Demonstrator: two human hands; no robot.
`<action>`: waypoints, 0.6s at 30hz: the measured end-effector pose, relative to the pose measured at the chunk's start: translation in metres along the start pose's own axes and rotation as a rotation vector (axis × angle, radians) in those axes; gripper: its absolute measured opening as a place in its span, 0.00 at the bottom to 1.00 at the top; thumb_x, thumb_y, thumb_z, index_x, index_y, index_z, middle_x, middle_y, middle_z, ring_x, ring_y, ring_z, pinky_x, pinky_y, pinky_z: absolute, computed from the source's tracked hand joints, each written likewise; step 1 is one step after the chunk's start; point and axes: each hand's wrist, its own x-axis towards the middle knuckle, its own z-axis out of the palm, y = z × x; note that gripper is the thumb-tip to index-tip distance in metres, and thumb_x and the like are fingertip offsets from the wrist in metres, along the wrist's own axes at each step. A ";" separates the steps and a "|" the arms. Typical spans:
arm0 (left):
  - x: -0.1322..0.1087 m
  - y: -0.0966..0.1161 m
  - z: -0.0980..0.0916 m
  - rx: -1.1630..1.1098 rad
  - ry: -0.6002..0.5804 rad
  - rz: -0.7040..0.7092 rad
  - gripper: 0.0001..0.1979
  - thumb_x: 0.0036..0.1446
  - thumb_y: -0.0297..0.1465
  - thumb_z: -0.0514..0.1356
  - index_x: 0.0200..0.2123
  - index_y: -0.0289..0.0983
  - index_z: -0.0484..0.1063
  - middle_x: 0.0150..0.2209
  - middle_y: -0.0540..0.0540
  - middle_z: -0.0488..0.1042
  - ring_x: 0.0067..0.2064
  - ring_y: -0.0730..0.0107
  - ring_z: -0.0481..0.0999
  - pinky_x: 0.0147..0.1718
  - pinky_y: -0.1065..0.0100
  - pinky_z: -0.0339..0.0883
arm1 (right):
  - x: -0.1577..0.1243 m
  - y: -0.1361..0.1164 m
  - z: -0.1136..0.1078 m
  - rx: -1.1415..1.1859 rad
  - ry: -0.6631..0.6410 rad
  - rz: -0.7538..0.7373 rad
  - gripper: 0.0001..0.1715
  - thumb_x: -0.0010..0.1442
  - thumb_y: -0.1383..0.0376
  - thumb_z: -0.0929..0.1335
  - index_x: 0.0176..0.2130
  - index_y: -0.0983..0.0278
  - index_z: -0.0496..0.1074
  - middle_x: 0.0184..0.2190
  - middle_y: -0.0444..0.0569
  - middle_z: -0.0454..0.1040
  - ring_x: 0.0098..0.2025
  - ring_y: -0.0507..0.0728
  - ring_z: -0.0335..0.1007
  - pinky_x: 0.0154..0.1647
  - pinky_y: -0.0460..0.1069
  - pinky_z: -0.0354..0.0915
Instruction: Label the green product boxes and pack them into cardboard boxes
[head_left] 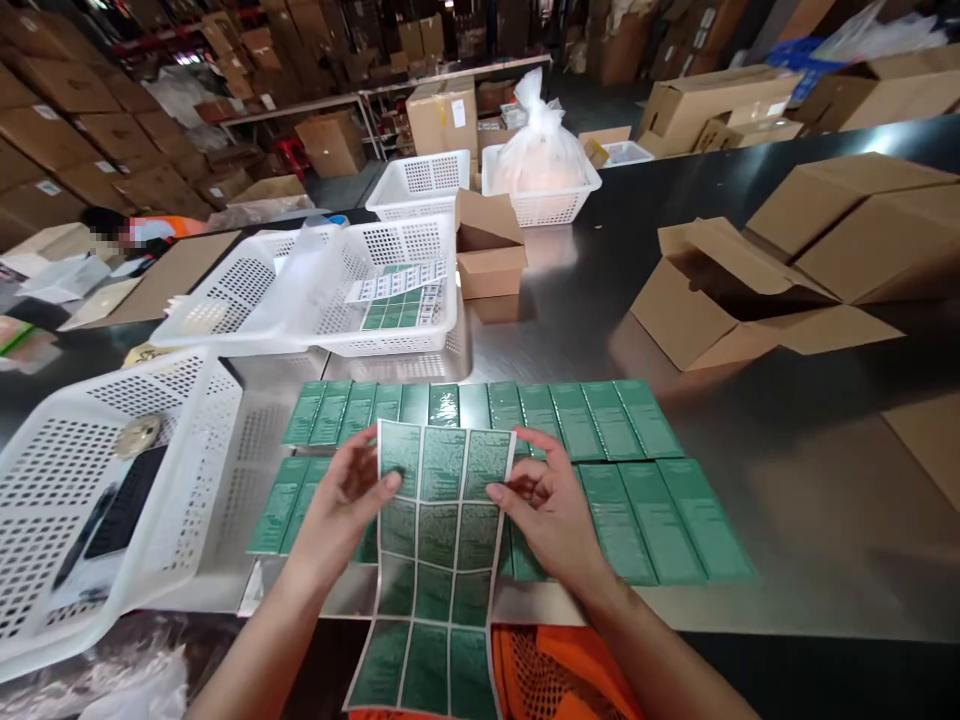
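Between my two hands hangs a sheet of green labels [437,535], white lines dividing it into a grid of rectangles. My left hand [341,500] pinches its upper left edge, thumb on the front. At the upper right edge, my right hand [551,500] grips it the same way. The sheet droops and curves toward me past the table edge. Behind and below it, two rows of slim green boxes [637,515] lie side by side on the metal table [795,510]. Part of the front row is hidden by the sheet and my hands.
A white basket [375,340] holds more label sheets [397,285]. Another basket [187,560] at left contains a tape roll [137,436] and dark items. Open cardboard boxes [705,320] stand at right, a small carton [491,270] behind the rows. A person [150,230] is at far left.
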 end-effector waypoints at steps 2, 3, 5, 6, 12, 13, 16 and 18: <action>0.016 0.008 0.003 -0.170 -0.007 -0.050 0.16 0.50 0.38 0.70 0.39 0.38 0.74 0.35 0.46 0.79 0.35 0.68 0.77 0.35 0.69 0.71 | 0.005 -0.006 0.005 0.001 0.007 -0.022 0.31 0.55 0.59 0.74 0.54 0.55 0.61 0.26 0.40 0.70 0.29 0.55 0.69 0.34 0.52 0.69; 0.023 0.013 0.004 -0.212 0.001 -0.041 0.14 0.48 0.38 0.71 0.34 0.38 0.75 0.30 0.49 0.78 0.30 0.71 0.75 0.30 0.72 0.69 | 0.008 -0.010 0.007 0.018 0.019 -0.031 0.31 0.55 0.59 0.74 0.54 0.56 0.61 0.27 0.40 0.71 0.30 0.55 0.70 0.35 0.53 0.70; 0.037 0.028 0.003 -0.245 0.010 0.009 0.13 0.45 0.37 0.73 0.30 0.37 0.75 0.26 0.51 0.77 0.26 0.75 0.72 0.27 0.74 0.66 | 0.016 -0.021 0.011 0.065 0.057 -0.057 0.31 0.54 0.59 0.74 0.53 0.56 0.61 0.29 0.41 0.73 0.33 0.55 0.73 0.38 0.54 0.72; 0.043 0.036 0.002 -0.244 0.014 0.036 0.13 0.44 0.36 0.73 0.30 0.38 0.75 0.26 0.52 0.76 0.26 0.75 0.72 0.27 0.74 0.66 | 0.020 -0.026 0.014 0.085 0.071 -0.079 0.32 0.53 0.58 0.75 0.52 0.56 0.60 0.30 0.42 0.73 0.34 0.56 0.73 0.38 0.54 0.72; 0.062 0.064 -0.011 -0.153 0.009 0.109 0.12 0.45 0.36 0.72 0.32 0.38 0.76 0.29 0.50 0.77 0.29 0.70 0.75 0.29 0.71 0.68 | 0.028 -0.041 0.036 0.162 0.120 -0.211 0.28 0.54 0.60 0.74 0.51 0.56 0.62 0.34 0.43 0.76 0.37 0.55 0.75 0.41 0.54 0.74; 0.061 0.064 -0.012 -0.127 0.011 0.120 0.13 0.46 0.36 0.72 0.33 0.38 0.76 0.29 0.50 0.77 0.29 0.70 0.74 0.29 0.71 0.68 | 0.028 -0.040 0.039 0.174 0.131 -0.229 0.27 0.55 0.60 0.74 0.51 0.57 0.64 0.34 0.43 0.76 0.37 0.55 0.75 0.41 0.54 0.74; 0.047 0.057 -0.017 -0.030 0.040 0.137 0.14 0.48 0.39 0.71 0.35 0.38 0.76 0.30 0.50 0.77 0.30 0.70 0.75 0.29 0.73 0.68 | 0.026 -0.036 0.041 0.185 0.148 -0.235 0.20 0.55 0.62 0.74 0.48 0.58 0.71 0.34 0.44 0.77 0.36 0.55 0.76 0.41 0.54 0.75; 0.031 0.054 -0.022 0.060 0.081 0.093 0.17 0.48 0.42 0.70 0.36 0.39 0.75 0.30 0.50 0.77 0.29 0.71 0.75 0.27 0.74 0.68 | 0.022 -0.033 0.040 0.203 0.136 -0.210 0.18 0.54 0.63 0.75 0.46 0.58 0.75 0.34 0.44 0.78 0.36 0.54 0.76 0.40 0.52 0.76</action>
